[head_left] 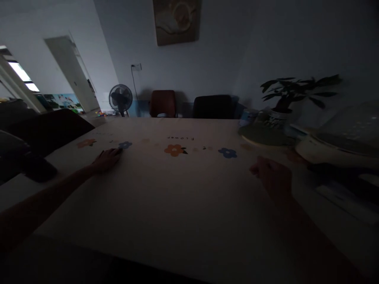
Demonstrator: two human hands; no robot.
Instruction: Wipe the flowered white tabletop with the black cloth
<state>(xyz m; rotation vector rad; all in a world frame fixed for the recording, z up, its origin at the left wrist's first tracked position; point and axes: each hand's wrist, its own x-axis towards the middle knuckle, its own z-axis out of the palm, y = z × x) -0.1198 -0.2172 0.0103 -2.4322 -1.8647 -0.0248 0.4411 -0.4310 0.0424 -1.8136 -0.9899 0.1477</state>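
A pale tablecloth (166,205) with printed flowers covers the table in front of me. Flat on it at the left rests my left hand (107,159), its fingers stretched toward a blue printed flower (126,145) and nothing visible in its grasp. On the right, my right hand (271,175) is curled into a loose fist at the cloth, with no object showing in it. The hand is nearest another blue printed flower (227,153) and a round green mat (265,135). An orange printed flower (175,150) lies between both hands. The room is dim, so fine detail is lost.
A potted plant (280,114) stands beyond the mat. Right of it sits a pale pan-like vessel (322,152) with a clear domed cover (352,122). Two chairs, one brown (162,103) and one black (212,106), back the far edge; a fan (121,97) stands behind left.
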